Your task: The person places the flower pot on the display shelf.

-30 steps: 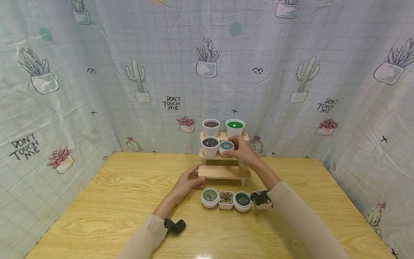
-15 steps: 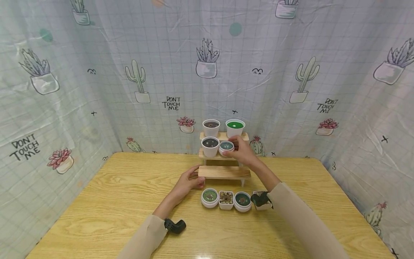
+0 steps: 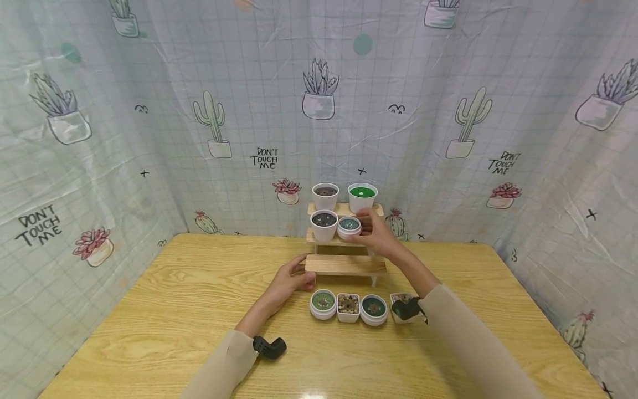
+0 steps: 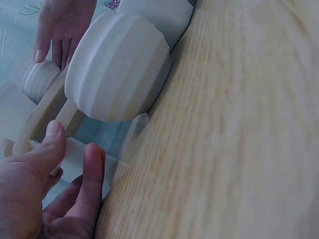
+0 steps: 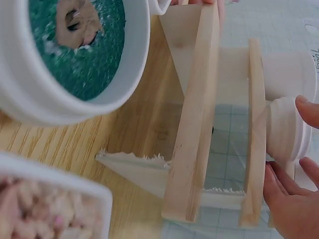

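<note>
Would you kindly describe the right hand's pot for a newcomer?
On the table stands a three-tier rack. On its middle shelf, by the right hand, is the squat white pot, blue-green inside, unlike the taller dark-filled pot alongside.

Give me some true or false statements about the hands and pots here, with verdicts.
1. The left hand is at the left end of the bottom step. True.
2. The right hand is at the small round pot on the middle step. True.
3. The middle step holds three pots. False: it holds two.
4. Four pots stand on the table in front of the steps. True.
5. All four are round. False: the second from the left is square.
</note>
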`<state>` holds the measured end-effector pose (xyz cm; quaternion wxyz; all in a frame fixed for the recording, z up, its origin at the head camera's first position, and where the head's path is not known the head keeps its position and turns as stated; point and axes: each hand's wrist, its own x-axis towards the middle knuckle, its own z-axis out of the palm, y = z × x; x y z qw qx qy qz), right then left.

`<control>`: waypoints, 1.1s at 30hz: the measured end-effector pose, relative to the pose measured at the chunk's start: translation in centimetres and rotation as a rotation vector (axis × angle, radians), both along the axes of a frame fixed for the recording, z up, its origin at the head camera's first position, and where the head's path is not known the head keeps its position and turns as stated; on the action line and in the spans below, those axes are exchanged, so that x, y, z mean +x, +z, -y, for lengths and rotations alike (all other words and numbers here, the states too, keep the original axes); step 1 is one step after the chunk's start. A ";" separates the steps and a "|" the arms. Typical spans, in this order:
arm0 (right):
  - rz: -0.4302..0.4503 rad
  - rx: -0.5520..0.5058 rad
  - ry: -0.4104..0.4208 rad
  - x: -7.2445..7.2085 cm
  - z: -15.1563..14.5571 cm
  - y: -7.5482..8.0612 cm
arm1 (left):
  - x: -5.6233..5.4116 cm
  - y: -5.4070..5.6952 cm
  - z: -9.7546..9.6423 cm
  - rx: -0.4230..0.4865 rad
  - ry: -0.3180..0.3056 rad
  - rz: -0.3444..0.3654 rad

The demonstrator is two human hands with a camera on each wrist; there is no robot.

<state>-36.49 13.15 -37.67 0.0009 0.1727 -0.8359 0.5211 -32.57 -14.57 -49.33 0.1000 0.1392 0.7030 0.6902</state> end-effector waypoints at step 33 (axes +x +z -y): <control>0.002 0.086 0.120 7.9 -9.1 -0.8 | -0.1 -0.1 0.0 -0.015 0.007 0.000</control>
